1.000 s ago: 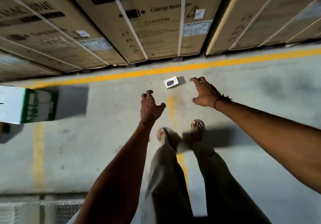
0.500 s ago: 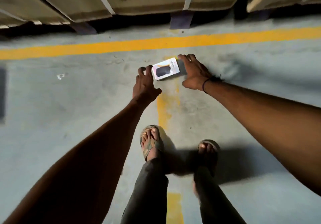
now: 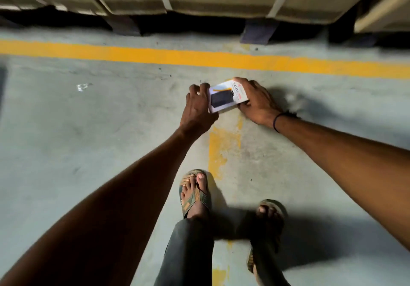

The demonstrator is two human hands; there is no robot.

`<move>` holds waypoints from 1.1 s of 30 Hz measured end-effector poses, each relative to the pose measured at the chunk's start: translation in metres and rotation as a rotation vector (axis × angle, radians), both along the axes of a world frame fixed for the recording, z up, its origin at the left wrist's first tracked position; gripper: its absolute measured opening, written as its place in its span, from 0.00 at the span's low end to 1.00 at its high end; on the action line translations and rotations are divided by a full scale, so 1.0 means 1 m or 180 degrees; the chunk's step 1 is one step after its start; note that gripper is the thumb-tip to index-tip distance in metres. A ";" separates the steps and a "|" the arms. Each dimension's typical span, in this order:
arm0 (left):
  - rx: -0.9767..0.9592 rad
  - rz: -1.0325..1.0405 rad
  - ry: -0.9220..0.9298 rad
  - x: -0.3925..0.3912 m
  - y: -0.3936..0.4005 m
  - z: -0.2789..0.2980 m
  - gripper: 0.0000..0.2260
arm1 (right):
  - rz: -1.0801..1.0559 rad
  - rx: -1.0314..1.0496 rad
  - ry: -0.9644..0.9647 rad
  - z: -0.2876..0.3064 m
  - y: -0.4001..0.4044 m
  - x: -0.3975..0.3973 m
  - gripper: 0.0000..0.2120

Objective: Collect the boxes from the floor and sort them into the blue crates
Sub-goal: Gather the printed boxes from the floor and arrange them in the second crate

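Small white rectangular cardboard box [image 3: 226,96] on the grey concrete floor [image 3: 111,119], near the yellow painted line [image 3: 155,56]. Left hand [image 3: 196,108] and right hand [image 3: 258,104] clasp its 2 opposite ends. Squeeze evenly and lift level; no blue crates are in view.

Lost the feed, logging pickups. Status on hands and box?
Left hand and right hand grip opposite ends of small white box. Box at concrete floor, lift unconfirmed. Nothing in the way; crates not in view.
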State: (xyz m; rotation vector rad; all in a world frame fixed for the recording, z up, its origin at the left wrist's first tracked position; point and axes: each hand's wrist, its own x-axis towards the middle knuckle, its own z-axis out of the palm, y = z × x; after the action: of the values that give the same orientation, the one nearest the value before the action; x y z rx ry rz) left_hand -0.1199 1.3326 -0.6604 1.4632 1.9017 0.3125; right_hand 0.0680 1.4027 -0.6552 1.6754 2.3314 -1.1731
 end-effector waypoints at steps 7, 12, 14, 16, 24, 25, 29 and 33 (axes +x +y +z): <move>0.0333 0.0379 -0.0734 -0.043 -0.049 0.196 0.33 | 0.0086 -0.0127 0.0825 0.204 -0.004 -0.018 0.30; 0.0770 0.0821 -0.0626 -0.052 -0.097 0.357 0.22 | 0.0072 -0.0165 0.1046 0.367 -0.030 -0.044 0.26; 0.0867 0.1044 -0.0604 -0.052 -0.123 0.424 0.19 | 0.0110 -0.0209 0.1135 0.435 -0.051 -0.055 0.25; 0.0974 0.1294 -0.0631 -0.049 -0.154 0.492 0.18 | 0.0208 -0.0197 0.1260 0.501 -0.074 -0.066 0.25; 0.1341 0.2548 -0.1005 -0.019 -0.295 0.693 0.13 | 0.0814 -0.0085 0.1610 0.700 -0.183 -0.099 0.21; 0.1332 0.2672 -0.0992 -0.014 -0.313 0.711 0.12 | 0.0912 -0.0100 0.1648 0.719 -0.198 -0.103 0.21; 0.1555 0.3470 -0.1066 -0.014 -0.418 0.783 0.12 | 0.1547 -0.0122 0.1910 0.794 -0.293 -0.132 0.24; 0.1835 0.4055 -0.1063 -0.017 -0.523 0.826 0.11 | 0.1960 -0.0441 0.2177 0.835 -0.395 -0.163 0.27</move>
State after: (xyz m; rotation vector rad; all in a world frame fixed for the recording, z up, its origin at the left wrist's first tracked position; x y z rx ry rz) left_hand -0.1368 0.8093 0.1653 0.2045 2.2806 1.6520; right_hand -0.0948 1.0081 0.1797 0.4427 2.6969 -1.8578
